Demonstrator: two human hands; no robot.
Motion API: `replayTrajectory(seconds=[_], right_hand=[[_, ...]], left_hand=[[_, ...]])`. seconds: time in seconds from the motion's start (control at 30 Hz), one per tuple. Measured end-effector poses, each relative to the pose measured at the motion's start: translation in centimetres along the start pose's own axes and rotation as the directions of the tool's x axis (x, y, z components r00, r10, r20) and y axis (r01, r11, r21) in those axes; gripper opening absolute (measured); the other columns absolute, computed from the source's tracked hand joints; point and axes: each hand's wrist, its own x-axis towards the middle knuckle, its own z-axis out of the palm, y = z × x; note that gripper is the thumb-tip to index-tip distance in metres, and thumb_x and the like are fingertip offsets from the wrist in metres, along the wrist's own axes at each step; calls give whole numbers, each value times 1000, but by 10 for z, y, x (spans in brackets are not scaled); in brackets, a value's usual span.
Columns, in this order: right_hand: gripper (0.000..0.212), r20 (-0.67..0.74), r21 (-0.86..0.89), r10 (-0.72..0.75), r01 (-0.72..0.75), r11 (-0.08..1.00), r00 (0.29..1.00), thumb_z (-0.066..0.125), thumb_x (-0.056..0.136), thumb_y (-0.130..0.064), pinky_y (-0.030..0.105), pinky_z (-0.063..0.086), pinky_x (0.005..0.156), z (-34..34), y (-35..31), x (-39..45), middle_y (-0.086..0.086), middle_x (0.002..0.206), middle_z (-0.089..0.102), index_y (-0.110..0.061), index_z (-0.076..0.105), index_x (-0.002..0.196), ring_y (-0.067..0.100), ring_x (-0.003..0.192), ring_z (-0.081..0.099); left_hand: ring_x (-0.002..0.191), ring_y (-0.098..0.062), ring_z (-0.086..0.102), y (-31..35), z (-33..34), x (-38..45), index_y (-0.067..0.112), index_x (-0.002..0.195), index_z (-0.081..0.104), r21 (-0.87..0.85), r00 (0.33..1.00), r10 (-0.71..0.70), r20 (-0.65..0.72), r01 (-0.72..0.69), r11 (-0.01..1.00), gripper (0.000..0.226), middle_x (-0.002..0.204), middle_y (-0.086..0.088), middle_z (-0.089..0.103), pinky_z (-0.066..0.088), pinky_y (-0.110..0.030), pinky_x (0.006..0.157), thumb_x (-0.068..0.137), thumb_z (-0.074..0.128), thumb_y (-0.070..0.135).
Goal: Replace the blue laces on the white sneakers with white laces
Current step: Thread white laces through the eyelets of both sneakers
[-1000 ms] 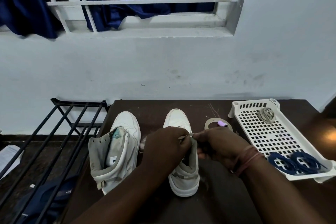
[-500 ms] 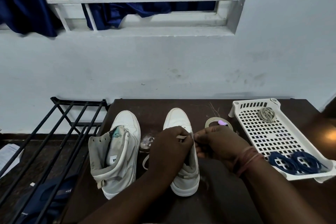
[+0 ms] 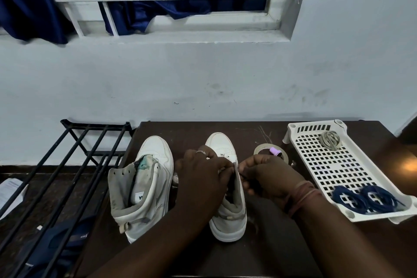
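Two white sneakers stood toes toward the wall on the dark table [image 3: 266, 255]. The left hand [image 3: 203, 178] and right hand [image 3: 266, 176] pinched at the upper of the right sneaker [image 3: 228, 210]; the left sneaker [image 3: 144, 187] stood unlaced beside it. Near the table's right edge, a white tray [image 3: 316, 165] held coiled blue laces [image 3: 365, 198] and a pale lace bundle [image 3: 330, 140].

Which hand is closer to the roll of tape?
Right. The right hand is just in front of the tape roll; the left hand is farther, across the sneaker.
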Motion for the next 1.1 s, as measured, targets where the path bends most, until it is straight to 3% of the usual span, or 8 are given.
replayTrajectory(seconds=[0.23,0.33,0.47,0.7,0.77,0.83,0.93,1.1], right_hand=[[23,-146,449,33,37,893,989,40,92,4,20,42,35,-2,-25,-10,18,69,58,2,55,75,22,50,52],[18,-334,656,-66,283,700,940,36,94,4,30,62,62,-14,-33,-6,26,97,69,5,52,87,28,77,73],[11,-584,-6,-335,409,913,739,52,90,-14,38,59,74,-30,-16,3,10,87,71,-7,60,95,28,80,72],[19,58,-696,-296,251,672,953,61,93,-18,24,46,71,-5,-4,-5,-12,68,66,-22,71,77,-1,67,60],[17,45,-542,-299,275,794,953,55,88,-11,32,51,78,-8,-17,-9,-3,76,69,-13,70,80,13,75,64],[22,-101,202,-218,235,951,971,51,88,-10,39,53,74,-15,-33,-14,15,77,67,-7,58,67,28,73,63],[29,-148,623,-95,167,764,984,55,94,-21,27,46,51,-29,-34,-12,9,62,55,-16,50,66,22,52,53],[28,-127,-352,-202,146,925,971,59,93,-40,29,44,56,-23,-14,-6,6,60,55,-26,63,69,17,55,49]], left_hand=[[107,-12,47,-9,-6,-2,45,104,65,-159,991,-88,104,104,982,28,112,19,56,32,-31,90,78,70,52],[97,-10,57,-18,-7,-1,42,101,65,-246,980,-144,135,174,954,35,101,18,59,47,-35,89,71,68,61],[84,-3,60,-23,-5,0,40,99,67,-351,950,-219,221,287,892,46,93,16,60,54,-35,80,64,67,70],[71,0,56,-18,-7,1,39,94,70,-355,946,-210,245,289,889,24,85,16,61,44,-21,67,77,77,53],[75,-1,58,-21,-6,0,41,99,67,-371,944,-216,251,300,879,30,91,17,63,49,-24,71,75,77,55],[77,-1,59,-23,-5,-1,41,100,66,-372,940,-215,263,305,877,31,93,17,63,49,-24,71,75,76,56],[78,-1,59,-21,-4,-1,40,100,67,-367,940,-211,266,301,880,27,94,16,64,47,-23,71,79,75,54],[84,2,57,-17,-4,-2,36,103,69,-376,940,-212,267,304,875,25,95,16,61,43,-20,74,82,77,45]])
